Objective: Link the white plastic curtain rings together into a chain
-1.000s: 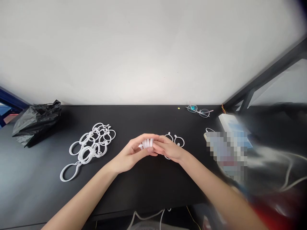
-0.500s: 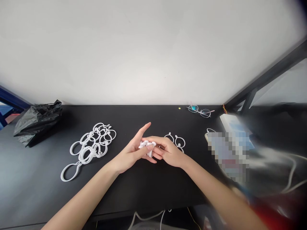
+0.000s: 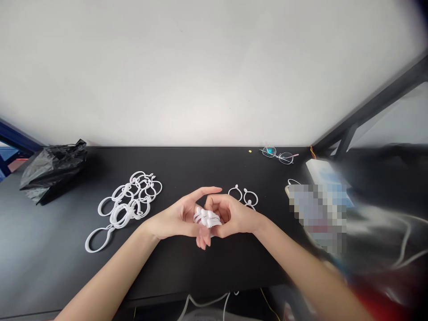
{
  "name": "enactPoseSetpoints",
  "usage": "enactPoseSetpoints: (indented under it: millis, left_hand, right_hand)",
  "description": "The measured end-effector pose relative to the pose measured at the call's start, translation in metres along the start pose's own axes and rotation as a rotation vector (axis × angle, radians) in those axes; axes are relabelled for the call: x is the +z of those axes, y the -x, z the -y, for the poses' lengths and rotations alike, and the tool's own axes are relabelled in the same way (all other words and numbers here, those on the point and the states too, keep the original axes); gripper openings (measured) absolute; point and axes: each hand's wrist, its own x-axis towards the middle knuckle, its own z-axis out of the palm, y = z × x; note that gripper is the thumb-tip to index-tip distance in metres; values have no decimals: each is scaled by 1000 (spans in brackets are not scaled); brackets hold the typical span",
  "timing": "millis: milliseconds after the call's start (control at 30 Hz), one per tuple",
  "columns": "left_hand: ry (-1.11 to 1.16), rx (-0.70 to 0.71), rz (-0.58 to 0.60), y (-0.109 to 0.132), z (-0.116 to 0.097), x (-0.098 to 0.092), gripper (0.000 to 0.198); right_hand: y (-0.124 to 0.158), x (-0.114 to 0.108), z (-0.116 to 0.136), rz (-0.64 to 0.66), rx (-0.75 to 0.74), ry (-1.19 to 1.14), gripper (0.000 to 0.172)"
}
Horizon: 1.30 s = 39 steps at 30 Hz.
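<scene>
Between my hands, above the middle of the black table, is a bunch of white rings [image 3: 207, 217]. My left hand [image 3: 180, 219] has its fingers around the bunch from the left and below, with the index finger stretched toward the right. From the right, my right hand [image 3: 234, 216] grips the same bunch with bent fingers and thumb. A heap of white rings with small knobs [image 3: 127, 203] lies on the table to the left. Several more white rings [image 3: 250, 197] lie just beyond my right hand, one partly hidden by it.
A crumpled black plastic bag [image 3: 53, 169] lies at the far left. Eyeglasses [image 3: 277, 154] rest near the back edge. On the right are a blurred-out phone-like object [image 3: 314, 218], a white and blue box [image 3: 329, 178] and white cables [image 3: 406, 240]. A wall stands behind the black table [image 3: 187, 276].
Both hands have turned around the bunch of rings. My left index finger has come down, and my right fingers have curled with the thumb now on the near side. The rings on the table have not moved.
</scene>
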Motion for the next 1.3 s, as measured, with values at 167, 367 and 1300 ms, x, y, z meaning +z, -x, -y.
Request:
enactPoseSetpoints:
  millis: [167,367,1300]
  left_hand:
    - [-236,47,-179,-1,-6,2,67]
    - [-505,213,-361,-6,-1,7,55]
    - [-954,242,-414,-11,9,3,19]
  right_hand:
    - [0,-1,1,9,55,-67,38]
    - [-1,0,1,19,8,-109,28]
    - [-2,25,-9,-271,-273,284,43]
